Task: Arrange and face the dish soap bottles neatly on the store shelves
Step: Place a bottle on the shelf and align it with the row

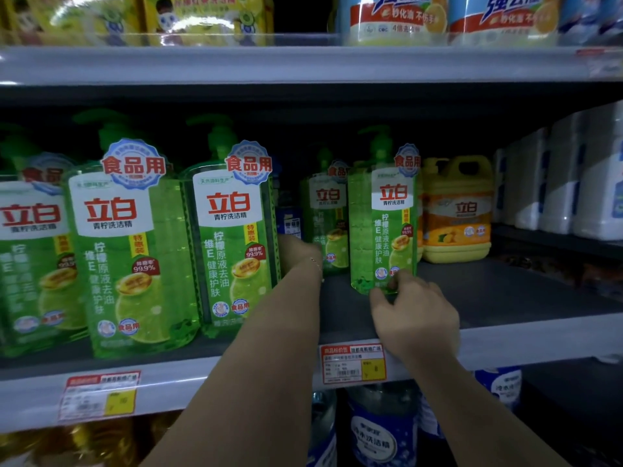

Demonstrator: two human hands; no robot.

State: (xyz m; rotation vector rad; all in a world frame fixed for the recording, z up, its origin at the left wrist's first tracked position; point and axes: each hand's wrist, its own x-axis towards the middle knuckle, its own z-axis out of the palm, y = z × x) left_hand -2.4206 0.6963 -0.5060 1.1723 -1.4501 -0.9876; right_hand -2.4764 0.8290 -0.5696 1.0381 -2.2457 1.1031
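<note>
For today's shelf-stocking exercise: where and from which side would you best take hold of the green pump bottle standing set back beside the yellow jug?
Probably grip the green pump bottle low on its body, from the open front, where the right hand already touches its base. The bottle is upright, the yellow jug crowds one side, and the pump top looks narrow.

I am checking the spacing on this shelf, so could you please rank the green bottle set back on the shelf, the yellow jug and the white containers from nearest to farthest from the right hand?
From the right hand, in the head view:
1. Green bottle, touching the fingertips at its base.
2. Yellow jug, just right of that bottle, further back.
3. White containers, far right end of the shelf.
</note>
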